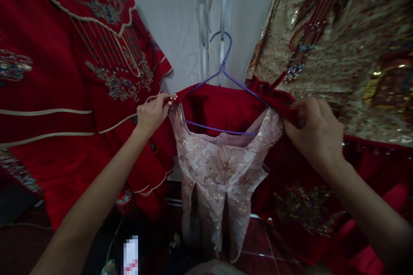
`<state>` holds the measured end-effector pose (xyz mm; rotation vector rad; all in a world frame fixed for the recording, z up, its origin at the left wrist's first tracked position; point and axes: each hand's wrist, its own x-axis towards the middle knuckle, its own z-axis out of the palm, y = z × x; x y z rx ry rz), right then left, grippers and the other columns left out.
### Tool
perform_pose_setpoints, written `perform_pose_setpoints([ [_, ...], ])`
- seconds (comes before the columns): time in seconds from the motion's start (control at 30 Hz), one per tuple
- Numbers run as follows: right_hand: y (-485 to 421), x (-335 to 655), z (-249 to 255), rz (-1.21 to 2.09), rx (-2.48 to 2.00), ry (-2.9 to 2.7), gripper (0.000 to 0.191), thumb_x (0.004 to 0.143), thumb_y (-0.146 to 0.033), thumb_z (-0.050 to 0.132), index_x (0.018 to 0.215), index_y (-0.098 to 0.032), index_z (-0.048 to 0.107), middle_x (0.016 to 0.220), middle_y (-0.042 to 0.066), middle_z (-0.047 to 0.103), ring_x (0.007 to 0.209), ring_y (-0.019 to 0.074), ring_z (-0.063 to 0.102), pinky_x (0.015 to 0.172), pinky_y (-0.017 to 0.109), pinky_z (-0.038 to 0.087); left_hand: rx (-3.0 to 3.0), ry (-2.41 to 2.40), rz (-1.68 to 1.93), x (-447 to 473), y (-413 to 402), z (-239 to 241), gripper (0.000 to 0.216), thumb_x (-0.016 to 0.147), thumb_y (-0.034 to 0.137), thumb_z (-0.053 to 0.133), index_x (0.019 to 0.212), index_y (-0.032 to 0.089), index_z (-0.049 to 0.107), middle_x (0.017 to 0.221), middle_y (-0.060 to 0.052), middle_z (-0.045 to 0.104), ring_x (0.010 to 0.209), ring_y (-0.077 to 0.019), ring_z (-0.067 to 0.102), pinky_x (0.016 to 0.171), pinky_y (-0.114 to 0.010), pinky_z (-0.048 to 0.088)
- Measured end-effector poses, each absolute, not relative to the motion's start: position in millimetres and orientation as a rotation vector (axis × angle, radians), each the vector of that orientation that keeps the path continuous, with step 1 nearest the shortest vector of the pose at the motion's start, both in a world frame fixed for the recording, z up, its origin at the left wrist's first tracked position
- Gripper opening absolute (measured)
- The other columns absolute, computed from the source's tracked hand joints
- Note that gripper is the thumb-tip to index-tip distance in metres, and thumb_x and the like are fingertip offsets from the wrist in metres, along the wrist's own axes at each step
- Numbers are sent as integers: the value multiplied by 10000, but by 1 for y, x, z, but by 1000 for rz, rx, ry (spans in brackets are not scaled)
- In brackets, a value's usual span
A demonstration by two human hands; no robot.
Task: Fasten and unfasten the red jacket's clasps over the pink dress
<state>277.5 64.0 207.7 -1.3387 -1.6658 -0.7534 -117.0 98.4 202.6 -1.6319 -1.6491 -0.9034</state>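
A pale pink floral dress [222, 163] hangs on a purple wire hanger [229, 51] in the middle of the view. Red cloth [219, 101] stretches across the hanger behind the dress's neckline. At the dress's left shoulder, my left hand [151, 116] is closed in a pinch on one end of this cloth, beside a small pearl-beaded ornament [173, 98]. Level with the other shoulder, my right hand [318, 137] grips the gathered opposite end. Its fingertips are partly hidden by the fabric.
Red embroidered garments [64, 90] with beaded fringe fill the left. A gold sequinned garment [338, 56] hangs at right above dark red cloth. Behind the hanger stands a pale cabinet [180, 17] with metal handles. Dark red floor tiles [258, 236] show below.
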Motion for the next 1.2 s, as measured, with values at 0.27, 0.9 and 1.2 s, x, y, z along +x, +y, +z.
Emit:
perform_pose_setpoints([
  [0.27, 79, 296, 202, -533, -1453, -1722, 237, 666, -211, 649, 835, -220, 483, 692, -6, 526, 615, 155, 514, 597, 269, 370, -1846, -1800, -704, -88, 74, 194, 275, 844, 334, 461, 1079, 200, 507, 799, -61, 665, 696, -229, 644, 650, -286, 409],
  [0.9, 76, 165, 192, 627, -591, -1924, 151, 757, -116, 426, 878, -207, 438, 804, -12, 471, 746, 118, 473, 724, 265, 403, -2865, -1378, -1608, 23, 60, 174, 275, 784, 166, 458, 1053, 143, 508, 1005, -63, 631, 914, -172, 588, 857, -303, 471],
  [1.2, 62, 188, 162, 926, -621, -1636, 321, 704, -237, 647, 966, -253, 463, 953, -2, 470, 788, 105, 527, 688, 235, 496, -2610, -1572, -1714, 15, 61, 152, 117, 769, 227, 570, 861, 197, 504, 760, 10, 604, 615, -96, 560, 572, -205, 452],
])
